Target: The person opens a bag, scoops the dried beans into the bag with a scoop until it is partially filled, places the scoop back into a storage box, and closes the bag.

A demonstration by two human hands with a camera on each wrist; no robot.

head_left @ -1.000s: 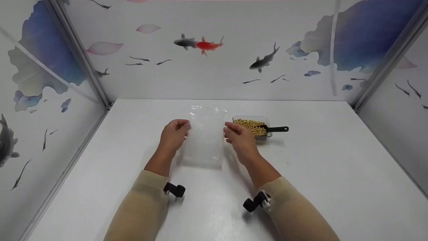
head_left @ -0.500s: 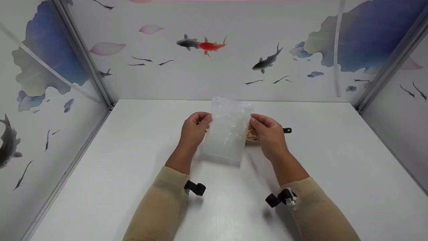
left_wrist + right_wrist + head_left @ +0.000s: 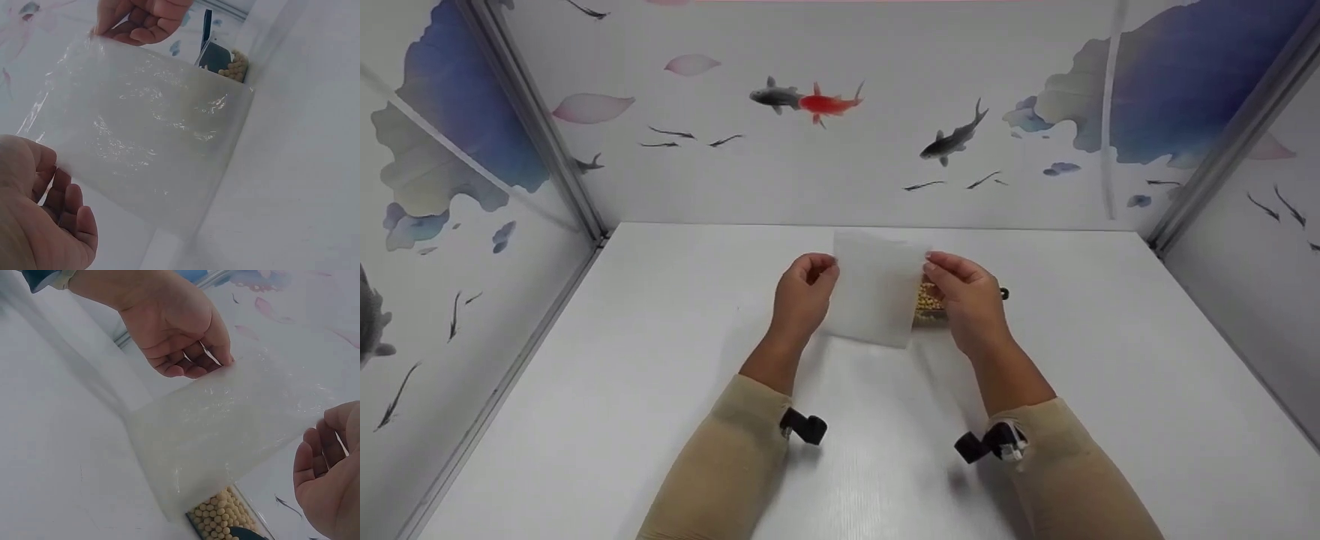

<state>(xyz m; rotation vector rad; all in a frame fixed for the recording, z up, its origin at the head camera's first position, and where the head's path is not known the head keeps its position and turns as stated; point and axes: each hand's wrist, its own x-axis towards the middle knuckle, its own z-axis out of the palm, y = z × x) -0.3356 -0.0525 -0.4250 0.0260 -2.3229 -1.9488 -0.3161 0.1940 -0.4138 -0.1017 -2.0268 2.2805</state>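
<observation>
Bag: a clear, shiny, rectangular plastic bag [image 3: 876, 292] is spanning the gap between the two hands, its sides looking flat and its film catching small glints in the wrist views. Whether its lower edge is touching anything, I cannot tell.
Left hand: the bare left hand [image 3: 805, 294] is pinching the bag's left edge, thumb meeting fingers near the upper corner; the other fingers are curling loosely below.
Right hand: the bare right hand [image 3: 969, 300] is pinching the opposite edge at about the same height, thumb against fingers, the others bending inward.
Bean box: a clear, rectangular plastic container [image 3: 931, 318] is standing just behind the bag and right hand, both partly hiding it in the head view.
Beans: small, round, pale-yellow beans [image 3: 220, 513] are lying heaped inside the container.
Scoop: a black scoop with a straight handle [image 3: 216, 57] is resting among the beans; in the head view only its handle tip is showing, beyond the right hand.
Sleeves: beige fabric sleeves [image 3: 716, 457] are covering both forearms, a black mount [image 3: 807, 428] sitting at each wrist.
Surroundings: a smooth white surface [image 3: 855, 480] is carrying the container; white panels printed with fish and petals [image 3: 840, 176] are enclosing it.
</observation>
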